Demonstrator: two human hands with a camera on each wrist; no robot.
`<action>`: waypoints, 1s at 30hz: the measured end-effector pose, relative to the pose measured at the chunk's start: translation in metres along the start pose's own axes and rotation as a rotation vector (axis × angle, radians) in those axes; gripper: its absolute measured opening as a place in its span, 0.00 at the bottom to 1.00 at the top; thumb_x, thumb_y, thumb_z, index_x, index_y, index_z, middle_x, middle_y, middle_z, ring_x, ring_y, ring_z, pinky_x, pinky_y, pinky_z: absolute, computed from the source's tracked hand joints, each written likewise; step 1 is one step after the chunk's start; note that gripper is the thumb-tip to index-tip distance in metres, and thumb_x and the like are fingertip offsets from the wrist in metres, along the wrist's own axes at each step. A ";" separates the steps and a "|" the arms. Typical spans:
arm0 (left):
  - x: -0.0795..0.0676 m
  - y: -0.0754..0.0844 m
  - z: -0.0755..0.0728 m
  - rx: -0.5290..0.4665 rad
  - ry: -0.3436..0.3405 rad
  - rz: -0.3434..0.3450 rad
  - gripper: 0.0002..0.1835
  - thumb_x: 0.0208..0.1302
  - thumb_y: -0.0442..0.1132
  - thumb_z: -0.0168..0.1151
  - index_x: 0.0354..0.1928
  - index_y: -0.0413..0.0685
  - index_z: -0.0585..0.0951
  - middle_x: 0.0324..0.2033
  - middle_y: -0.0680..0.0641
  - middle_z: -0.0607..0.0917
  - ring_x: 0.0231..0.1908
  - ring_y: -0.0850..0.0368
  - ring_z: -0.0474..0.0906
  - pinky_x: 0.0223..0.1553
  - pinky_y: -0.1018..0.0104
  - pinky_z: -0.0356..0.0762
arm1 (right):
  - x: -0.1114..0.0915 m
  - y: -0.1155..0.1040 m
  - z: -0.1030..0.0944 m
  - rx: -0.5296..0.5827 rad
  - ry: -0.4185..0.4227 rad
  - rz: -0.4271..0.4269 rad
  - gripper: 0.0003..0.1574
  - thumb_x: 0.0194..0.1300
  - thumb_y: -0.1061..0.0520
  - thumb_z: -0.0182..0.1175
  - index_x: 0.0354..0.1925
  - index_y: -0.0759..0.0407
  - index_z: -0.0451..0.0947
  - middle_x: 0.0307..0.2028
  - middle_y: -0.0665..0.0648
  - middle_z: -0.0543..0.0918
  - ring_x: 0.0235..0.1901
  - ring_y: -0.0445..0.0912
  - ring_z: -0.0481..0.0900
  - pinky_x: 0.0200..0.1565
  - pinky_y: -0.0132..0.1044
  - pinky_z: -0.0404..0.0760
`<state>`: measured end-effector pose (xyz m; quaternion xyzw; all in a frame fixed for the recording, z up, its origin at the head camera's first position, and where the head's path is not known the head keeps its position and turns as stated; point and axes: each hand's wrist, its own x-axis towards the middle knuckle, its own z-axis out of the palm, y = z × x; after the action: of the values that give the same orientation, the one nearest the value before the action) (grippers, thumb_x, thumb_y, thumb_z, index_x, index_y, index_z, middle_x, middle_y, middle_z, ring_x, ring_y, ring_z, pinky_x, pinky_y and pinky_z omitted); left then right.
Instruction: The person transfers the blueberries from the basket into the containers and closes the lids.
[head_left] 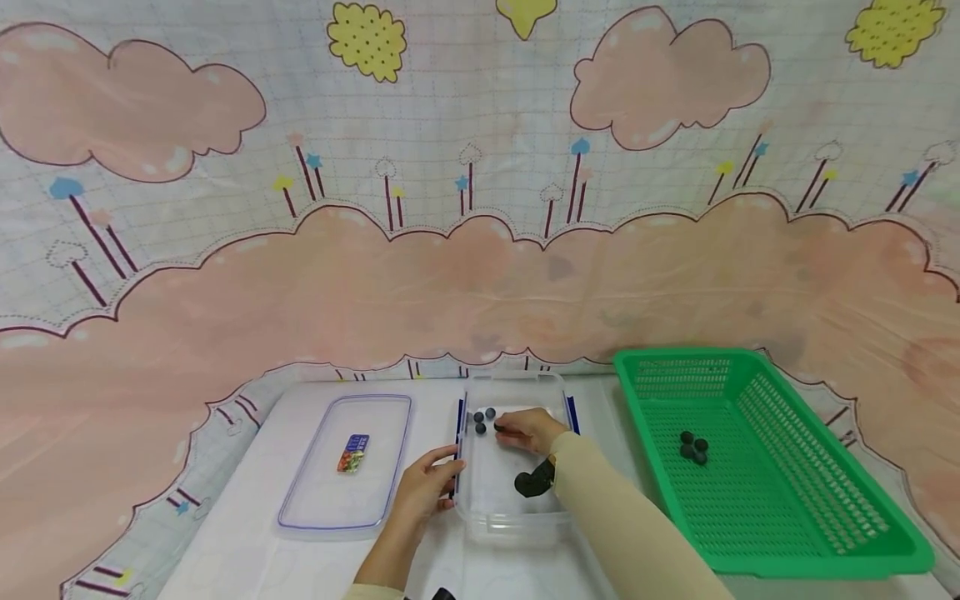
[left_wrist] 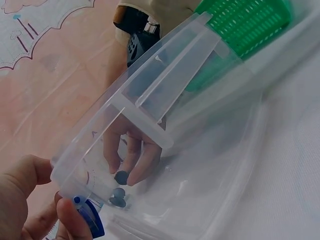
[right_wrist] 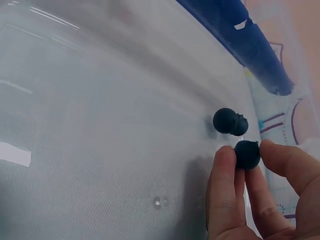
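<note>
My right hand [head_left: 528,431] reaches into a clear plastic box [head_left: 517,527] and pinches a blueberry [right_wrist: 247,154] between thumb and fingertips, close over the box's floor. Other blueberries [head_left: 481,428] lie together near the box's far left corner; two of them [right_wrist: 225,120] show just beyond the pinched one in the right wrist view. My left hand [head_left: 426,485] grips the box's left wall, its thumb and fingers around the side by a blue clip [left_wrist: 91,218]. Through the clear wall, the left wrist view shows the right fingers [left_wrist: 146,162] holding the blueberry [left_wrist: 121,177].
A green basket [head_left: 780,565] stands to the right with several dark blueberries [head_left: 693,447] in it. On the left lies a clear lid [head_left: 311,500] with a blue edge and a colourful label [head_left: 353,454]. A patterned cloth [head_left: 480,292] hangs behind the white table.
</note>
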<state>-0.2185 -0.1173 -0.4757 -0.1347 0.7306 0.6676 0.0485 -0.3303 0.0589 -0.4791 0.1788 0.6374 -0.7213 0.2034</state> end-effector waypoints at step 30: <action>0.005 0.002 0.008 -0.002 -0.004 -0.016 0.24 0.63 0.41 0.65 0.61 0.42 0.77 0.29 0.51 0.77 0.28 0.60 0.71 0.23 0.72 0.76 | -0.062 -0.105 -0.180 -0.102 -0.157 -0.329 0.33 0.76 0.60 0.46 0.70 0.77 0.51 0.49 0.61 0.81 0.41 0.36 0.80 0.54 0.31 0.79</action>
<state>-0.2248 -0.1097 -0.4758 -0.1392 0.7286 0.6684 0.0548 -0.3320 0.2524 -0.3806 0.0048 0.6758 -0.7235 0.1408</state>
